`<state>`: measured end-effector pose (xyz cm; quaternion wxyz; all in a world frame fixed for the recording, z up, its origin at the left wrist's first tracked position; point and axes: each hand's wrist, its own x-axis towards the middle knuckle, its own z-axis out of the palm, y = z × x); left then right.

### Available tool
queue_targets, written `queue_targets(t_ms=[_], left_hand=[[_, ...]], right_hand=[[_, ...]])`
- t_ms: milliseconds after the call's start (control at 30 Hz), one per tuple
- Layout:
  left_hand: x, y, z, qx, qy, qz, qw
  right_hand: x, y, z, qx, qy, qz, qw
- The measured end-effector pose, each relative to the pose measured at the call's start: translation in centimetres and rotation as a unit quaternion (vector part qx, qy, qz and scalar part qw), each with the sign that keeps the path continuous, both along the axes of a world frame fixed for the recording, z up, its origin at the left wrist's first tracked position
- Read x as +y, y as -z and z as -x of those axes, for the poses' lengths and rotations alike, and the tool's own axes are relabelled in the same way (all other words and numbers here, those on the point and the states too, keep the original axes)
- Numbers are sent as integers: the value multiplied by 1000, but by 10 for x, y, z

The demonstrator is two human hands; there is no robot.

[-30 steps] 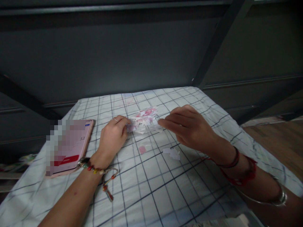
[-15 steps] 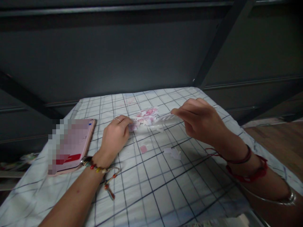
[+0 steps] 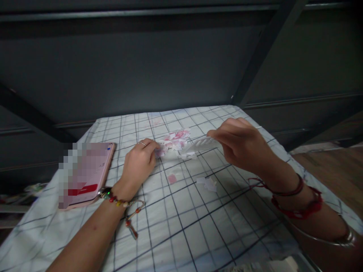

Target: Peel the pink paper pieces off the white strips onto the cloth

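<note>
Thumb and fingers pinched, my right hand (image 3: 244, 145) holds up one end of a translucent plastic sheet (image 3: 202, 146) with white marks along it. The sheet slants down to the left toward a heap of small pink and white paper pieces (image 3: 177, 139) on the cloth. At the heap's left end, my left hand (image 3: 140, 160) rests on the table with fingers curled together against a pinkish-purple piece (image 3: 161, 150). Its fingertips are partly hidden, so what they grip is unclear. Nearer me lie a loose pink square (image 3: 171, 178) and some white scraps (image 3: 207, 183).
A phone (image 3: 87, 177) in a pink case lies left of my left hand, its screen partly blurred out. A checked white cloth (image 3: 170, 226) covers the table. Dark panels (image 3: 127, 64) stand behind it. A clear-edged container (image 3: 300, 260) shows at the bottom right.
The plastic sheet's lower end has shifted slightly, and more of its marked face shows below my right hand. My right hand has moved slightly to the right; my left hand stays almost still.
</note>
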<state>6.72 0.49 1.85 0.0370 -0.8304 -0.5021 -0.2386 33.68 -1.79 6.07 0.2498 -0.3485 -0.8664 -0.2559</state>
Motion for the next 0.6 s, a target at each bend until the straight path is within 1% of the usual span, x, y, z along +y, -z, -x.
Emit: queue_targets(t_ms=[233, 333, 467, 600], left_hand=[[1, 1, 0, 0, 9, -10, 1000], [1, 1, 0, 4, 9, -13, 1000], [1, 0, -1, 8, 0, -10, 1000], [0, -1, -1, 7, -5, 0, 1000]], right_hand=[[0, -1, -1, 24, 8, -21, 999], [-1, 3, 4, 34, -14, -12, 999], [-1, 5, 8, 25, -49, -1, 998], [-2, -1, 1, 13, -47, -11, 999]])
